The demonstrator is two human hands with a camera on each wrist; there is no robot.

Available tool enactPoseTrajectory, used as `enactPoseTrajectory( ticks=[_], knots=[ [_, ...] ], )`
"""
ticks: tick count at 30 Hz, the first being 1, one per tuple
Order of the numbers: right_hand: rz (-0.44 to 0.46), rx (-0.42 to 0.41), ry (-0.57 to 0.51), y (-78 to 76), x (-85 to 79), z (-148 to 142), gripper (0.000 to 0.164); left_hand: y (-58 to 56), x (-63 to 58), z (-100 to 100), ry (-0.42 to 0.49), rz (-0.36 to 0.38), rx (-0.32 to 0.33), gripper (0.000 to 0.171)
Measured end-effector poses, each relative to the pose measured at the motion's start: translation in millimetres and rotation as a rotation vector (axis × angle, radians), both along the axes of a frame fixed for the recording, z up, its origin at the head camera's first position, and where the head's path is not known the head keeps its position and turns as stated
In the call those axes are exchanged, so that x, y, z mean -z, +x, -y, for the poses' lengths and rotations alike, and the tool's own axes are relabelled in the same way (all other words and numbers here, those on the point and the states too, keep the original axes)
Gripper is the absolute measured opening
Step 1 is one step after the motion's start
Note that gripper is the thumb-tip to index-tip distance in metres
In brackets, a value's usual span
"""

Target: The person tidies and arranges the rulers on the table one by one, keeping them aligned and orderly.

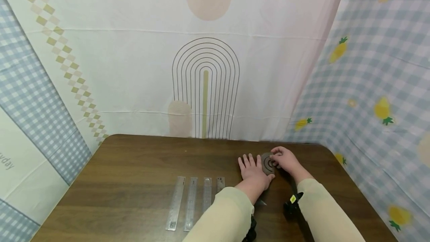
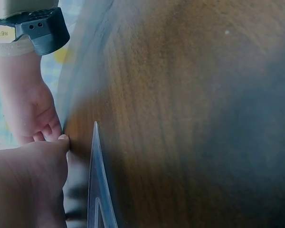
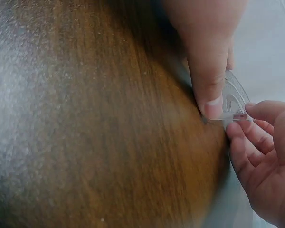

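Observation:
A clear half-round protractor (image 1: 267,164) lies near the table's far right, its straight edge to the right. My left hand (image 1: 254,175) rests on the table beside its curved side, fingers straight and spread. The left thumb (image 3: 213,108) presses at the protractor's near corner. My right hand (image 1: 287,160) comes in from the other side and pinches the protractor's straight edge between thumb and curled fingers. In the left wrist view, a clear set square (image 2: 96,180) lies on the wood near the left wrist; in the head view the sleeve hides most of it.
Several clear rulers lie side by side left of my left arm, one ruler (image 1: 175,204) outermost; the left sleeve (image 1: 223,216) covers part of the others. The brown table (image 1: 134,167) ends at a printed cloth (image 1: 141,85) behind and a checked cloth (image 1: 362,122) on the right.

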State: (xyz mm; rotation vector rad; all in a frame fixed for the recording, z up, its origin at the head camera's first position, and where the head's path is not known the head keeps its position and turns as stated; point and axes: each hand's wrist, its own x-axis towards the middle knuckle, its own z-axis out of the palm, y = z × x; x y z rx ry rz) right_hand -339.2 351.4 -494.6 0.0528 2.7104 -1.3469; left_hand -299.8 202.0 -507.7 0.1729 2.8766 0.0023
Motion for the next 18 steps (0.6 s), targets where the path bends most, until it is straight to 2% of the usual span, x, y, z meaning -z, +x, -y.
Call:
enactPoseTrajectory(
  ticks=[5,11,18],
  knots=[
    [0.054,-0.003,-0.157,2.1,0.4,-1.4,0.038,0.1,1.0,-1.0,0.005,-0.006,0.004,0.092],
    [0.096,0.021,-0.222,5.7,1.5,-3.7,0.045,0.2,2.4,-0.2,0.018,-0.010,0.016,0.093],
    [0.115,0.066,-0.283,9.2,2.4,-4.4,0.042,1.8,3.7,3.7,0.030,-0.019,0.031,0.095]
  ],
)
